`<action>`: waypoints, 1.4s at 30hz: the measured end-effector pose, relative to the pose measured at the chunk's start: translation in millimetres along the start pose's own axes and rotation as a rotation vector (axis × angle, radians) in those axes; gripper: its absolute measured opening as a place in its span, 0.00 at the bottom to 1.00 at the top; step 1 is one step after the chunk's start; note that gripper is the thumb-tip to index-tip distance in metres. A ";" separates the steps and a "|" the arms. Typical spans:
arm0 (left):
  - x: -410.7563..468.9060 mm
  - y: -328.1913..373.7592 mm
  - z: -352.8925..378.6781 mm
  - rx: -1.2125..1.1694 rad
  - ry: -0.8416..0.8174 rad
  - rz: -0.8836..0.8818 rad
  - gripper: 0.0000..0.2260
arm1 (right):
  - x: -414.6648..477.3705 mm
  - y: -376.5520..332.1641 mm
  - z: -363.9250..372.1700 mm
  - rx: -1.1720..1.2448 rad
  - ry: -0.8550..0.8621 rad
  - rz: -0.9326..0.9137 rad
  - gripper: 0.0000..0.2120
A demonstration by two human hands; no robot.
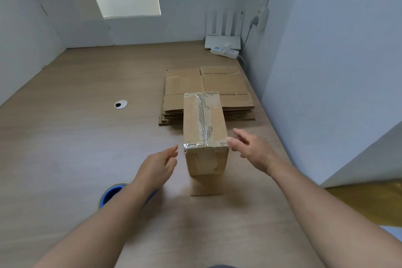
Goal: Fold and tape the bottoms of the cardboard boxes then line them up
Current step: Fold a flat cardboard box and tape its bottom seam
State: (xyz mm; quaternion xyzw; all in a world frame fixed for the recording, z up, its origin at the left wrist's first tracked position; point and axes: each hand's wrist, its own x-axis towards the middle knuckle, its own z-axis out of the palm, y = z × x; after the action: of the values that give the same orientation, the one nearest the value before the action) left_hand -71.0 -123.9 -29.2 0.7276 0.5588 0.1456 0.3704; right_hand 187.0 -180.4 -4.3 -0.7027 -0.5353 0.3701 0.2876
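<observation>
Both hands, the left hand [159,164] and right hand [250,148], are spread empty beside the taped box [204,130], which looks light, stiff, best gripped by its sides.

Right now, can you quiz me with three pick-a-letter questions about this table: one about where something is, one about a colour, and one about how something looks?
1. Where does the stack of flat brown cardboard sheets lie?
A. behind the standing brown cardboard box
B. inside it
C. on top of it

2. What colour is the inside ring of the round tape roll?
A. red
B. blue
C. green

3. How is the standing box's top seam?
A. wide open
B. torn off
C. sealed with clear tape

Answers:
1 A, the stack lies farther back on the light wooden table, partly hidden by the box.
2 B, blue shows in the roll's middle.
3 C, shiny tape runs along the seam and folds over the near edge.
</observation>
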 end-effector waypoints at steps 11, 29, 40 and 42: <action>24.4 66.6 -8.5 -0.316 0.004 -0.198 0.21 | 23.5 -48.0 21.3 -0.005 -0.051 0.210 0.17; -23.5 79.2 -24.9 -0.762 0.158 0.087 0.12 | -11.0 -26.7 -7.3 0.121 0.334 -0.110 0.14; -36.6 67.9 -14.2 -0.476 0.060 0.057 0.17 | -21.7 -31.8 16.2 0.037 0.264 -0.072 0.17; -37.0 63.4 -18.3 -0.505 0.052 0.129 0.22 | -24.6 -35.1 18.3 0.168 0.197 -0.103 0.13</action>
State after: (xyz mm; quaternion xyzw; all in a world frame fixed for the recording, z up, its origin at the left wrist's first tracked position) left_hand -50.1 -157.5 35.2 0.6423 0.4663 0.3224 0.5158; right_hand 149.2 -194.8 18.8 -0.6806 -0.5069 0.3279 0.4151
